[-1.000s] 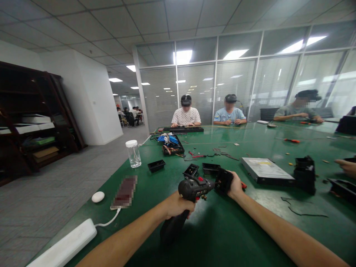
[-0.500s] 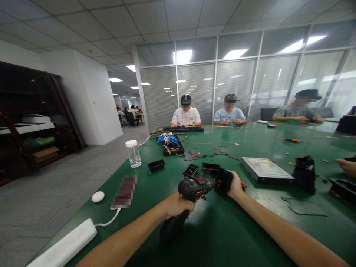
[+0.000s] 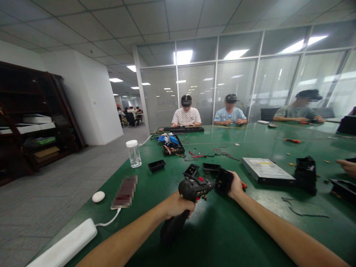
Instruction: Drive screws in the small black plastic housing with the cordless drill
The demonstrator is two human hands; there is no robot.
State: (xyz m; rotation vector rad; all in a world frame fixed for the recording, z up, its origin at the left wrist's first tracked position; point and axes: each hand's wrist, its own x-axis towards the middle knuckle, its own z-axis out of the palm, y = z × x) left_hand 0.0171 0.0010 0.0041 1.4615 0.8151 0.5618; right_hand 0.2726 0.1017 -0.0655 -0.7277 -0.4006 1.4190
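My left hand [image 3: 176,204] is wrapped round the grip of a black cordless drill [image 3: 191,189] with red buttons. The drill's nose points right into a small black plastic part [image 3: 224,181]. My right hand [image 3: 236,185] grips that part from the right and holds it just above the green table [image 3: 222,230]. Something red pokes out behind my right hand. Two small black trays [image 3: 190,170] [image 3: 211,168] lie just beyond the drill.
A flat silver drive [image 3: 265,170] and a black block [image 3: 305,173] lie to the right. A clear jar [image 3: 134,153], a black tray [image 3: 156,165], a white puck [image 3: 98,196], a phone [image 3: 124,191] and a white power strip [image 3: 66,244] sit left. Another person's hand [image 3: 346,166] rests at the right edge; three people sit opposite.
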